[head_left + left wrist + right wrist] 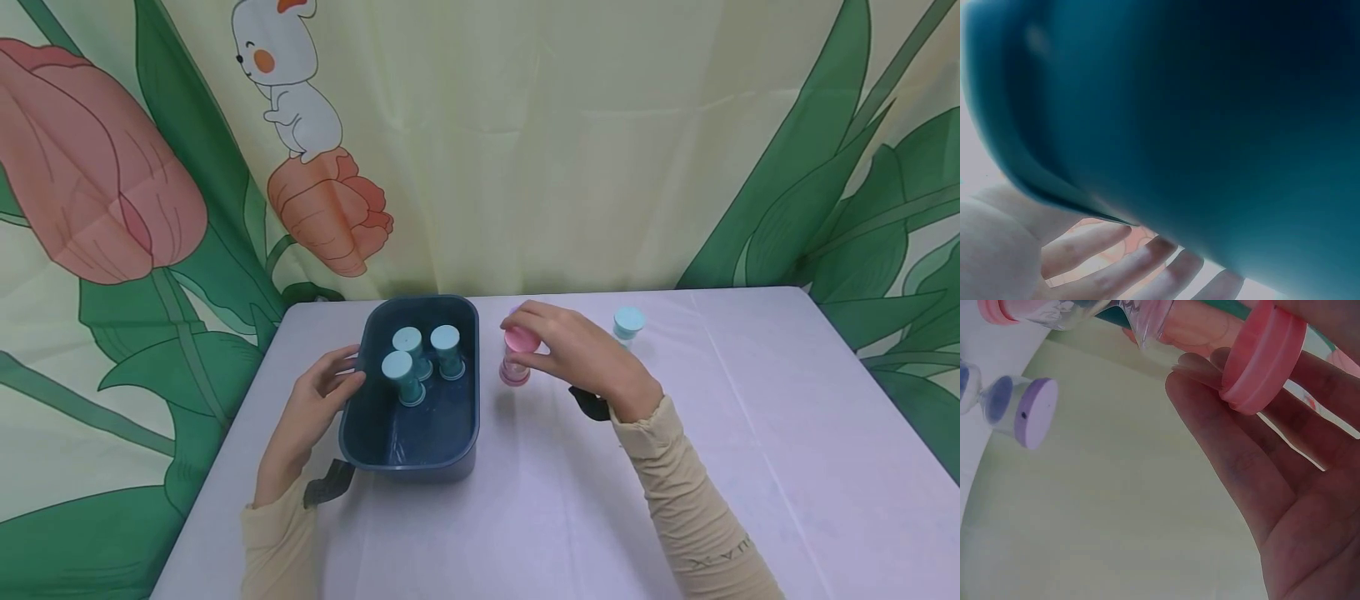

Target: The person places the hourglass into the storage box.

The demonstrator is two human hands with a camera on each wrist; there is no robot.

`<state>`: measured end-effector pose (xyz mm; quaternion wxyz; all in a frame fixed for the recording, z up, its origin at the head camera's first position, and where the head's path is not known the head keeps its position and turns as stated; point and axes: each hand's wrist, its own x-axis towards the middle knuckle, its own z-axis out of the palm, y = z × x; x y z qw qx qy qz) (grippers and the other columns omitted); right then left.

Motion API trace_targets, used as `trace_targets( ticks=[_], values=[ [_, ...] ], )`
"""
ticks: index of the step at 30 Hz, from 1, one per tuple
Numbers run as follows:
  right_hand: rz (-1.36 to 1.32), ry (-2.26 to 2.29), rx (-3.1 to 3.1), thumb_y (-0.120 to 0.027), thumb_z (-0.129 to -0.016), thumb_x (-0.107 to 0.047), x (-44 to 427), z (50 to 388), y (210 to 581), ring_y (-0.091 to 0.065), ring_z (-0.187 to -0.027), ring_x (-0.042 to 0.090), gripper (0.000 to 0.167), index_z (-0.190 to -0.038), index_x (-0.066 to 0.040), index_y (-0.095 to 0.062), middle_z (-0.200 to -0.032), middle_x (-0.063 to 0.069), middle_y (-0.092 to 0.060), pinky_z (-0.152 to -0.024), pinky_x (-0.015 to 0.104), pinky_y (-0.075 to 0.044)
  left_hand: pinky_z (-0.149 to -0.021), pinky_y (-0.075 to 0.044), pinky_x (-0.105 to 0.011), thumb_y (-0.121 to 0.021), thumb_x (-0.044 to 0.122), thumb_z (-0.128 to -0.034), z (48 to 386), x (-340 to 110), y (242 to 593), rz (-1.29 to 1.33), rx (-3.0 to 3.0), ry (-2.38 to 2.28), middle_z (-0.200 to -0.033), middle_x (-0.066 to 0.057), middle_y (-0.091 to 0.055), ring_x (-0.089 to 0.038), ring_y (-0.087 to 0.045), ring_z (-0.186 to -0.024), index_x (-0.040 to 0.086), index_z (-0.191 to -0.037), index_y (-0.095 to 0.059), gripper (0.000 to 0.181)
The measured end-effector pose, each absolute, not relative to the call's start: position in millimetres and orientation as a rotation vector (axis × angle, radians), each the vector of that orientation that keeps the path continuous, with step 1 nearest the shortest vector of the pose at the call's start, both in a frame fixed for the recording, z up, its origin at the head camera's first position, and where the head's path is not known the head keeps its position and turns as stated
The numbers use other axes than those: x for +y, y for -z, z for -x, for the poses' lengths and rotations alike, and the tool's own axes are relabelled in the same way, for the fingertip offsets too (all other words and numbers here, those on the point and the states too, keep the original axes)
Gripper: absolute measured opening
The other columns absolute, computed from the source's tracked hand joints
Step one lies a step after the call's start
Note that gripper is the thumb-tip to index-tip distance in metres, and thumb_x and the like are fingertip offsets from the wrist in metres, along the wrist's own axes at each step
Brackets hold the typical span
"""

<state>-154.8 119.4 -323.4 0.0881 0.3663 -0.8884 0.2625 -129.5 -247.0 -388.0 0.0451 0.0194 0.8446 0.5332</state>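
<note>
My right hand pinches a sand timer with pink caps by its top, just right of the basket. The right wrist view shows its pink cap between thumb and fingers, with clear glass below. Whether its base touches the table I cannot tell. My left hand rests against the left side of a dark blue basket, fingers along the outer wall. Three sand timers with light blue caps stand inside the basket. In the left wrist view, the basket wall covers most of the picture.
Another light-blue-capped sand timer stands behind my right wrist. A purple-capped sand timer with blue sand shows in the right wrist view. A white cloth covers the table. A printed curtain hangs behind its far edge.
</note>
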Motion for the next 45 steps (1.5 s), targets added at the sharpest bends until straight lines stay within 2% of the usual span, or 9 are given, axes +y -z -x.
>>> trace_targets(
  ticks=[45],
  values=[
    [-1.155,-0.727,-2.481,-0.082,-0.083,-0.019,107.5,155.5,302.1,-0.061,-0.092,0.013,0.035,-0.113,-0.007,-0.068,-0.103,0.001,-0.064,-0.081,0.028,-0.054,-0.103,-0.045,-0.059,-0.061,0.034,-0.099,131.5,-247.4,389.8,-0.064,2.591,-1.632,-0.148,-0.015,-0.048,-0.037,-0.049,-0.134,0.015,-0.149,-0.042,0.057]
  ],
)
